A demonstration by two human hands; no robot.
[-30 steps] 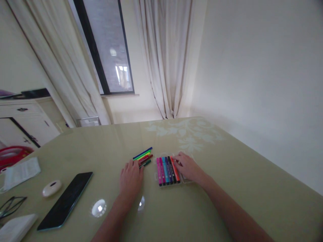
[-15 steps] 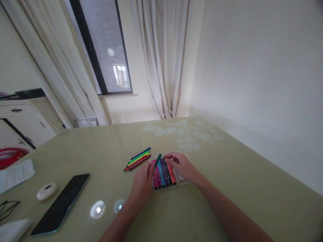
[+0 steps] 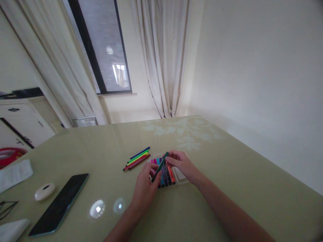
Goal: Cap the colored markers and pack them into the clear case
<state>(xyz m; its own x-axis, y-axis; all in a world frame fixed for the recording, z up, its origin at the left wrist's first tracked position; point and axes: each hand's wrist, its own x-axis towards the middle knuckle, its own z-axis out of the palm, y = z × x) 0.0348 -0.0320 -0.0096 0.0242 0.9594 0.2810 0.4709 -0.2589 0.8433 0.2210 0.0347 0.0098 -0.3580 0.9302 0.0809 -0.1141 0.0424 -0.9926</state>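
Observation:
My left hand (image 3: pixel 147 179) pinches a dark green felt-tip pen (image 3: pixel 160 166) near its lower end. The pen slants up to the right, above an open clear plastic case (image 3: pixel 168 187). Closed at the pen's upper end are the fingertips of my right hand (image 3: pixel 180 163). Inside the case lies a row of felt-tip pens (image 3: pixel 166 176) in pink, blue, purple, black and orange, partly covered by my hands and the green pen. Left of the case, several loose felt-tip pens (image 3: pixel 137 159) in blue, green, yellow and red lie side by side on the table.
On the left of the glossy table (image 3: pixel 106 148) lie a dark tablet-like device (image 3: pixel 59 205), a white oval object (image 3: pixel 44 191), a folded white cloth or tissue (image 3: pixel 16 174) and dark-framed glasses (image 3: pixel 7 208). A wall (image 3: pixel 264 101) borders the table's right side.
The green pen has shifted right and tilted over more. My left hand has turned, its fingers now showing around the pen. My right fingers have closed in on the pen's upper end.

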